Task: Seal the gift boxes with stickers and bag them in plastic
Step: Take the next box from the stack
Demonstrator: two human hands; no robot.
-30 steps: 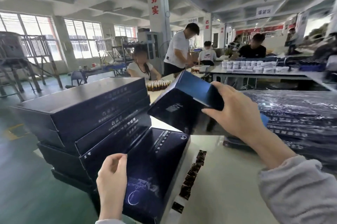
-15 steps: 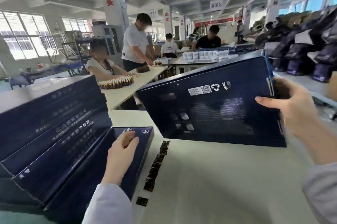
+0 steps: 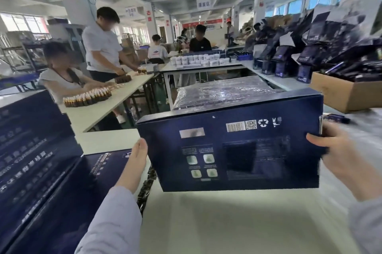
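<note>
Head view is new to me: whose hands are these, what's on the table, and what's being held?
There is no machine here. One camera sits on a person's head and looks forward and down at their own bare hands. The right hand grips the right end of a dark blue cardboard gift box, held upright with its barcode face towards the camera. The left hand lies with straight fingers against the box's left edge. On the white table lies a strip of small dark stickers, and to the left is a stack of matching dark blue boxes. Behind is a pile of boxes wrapped in clear plastic.
</note>
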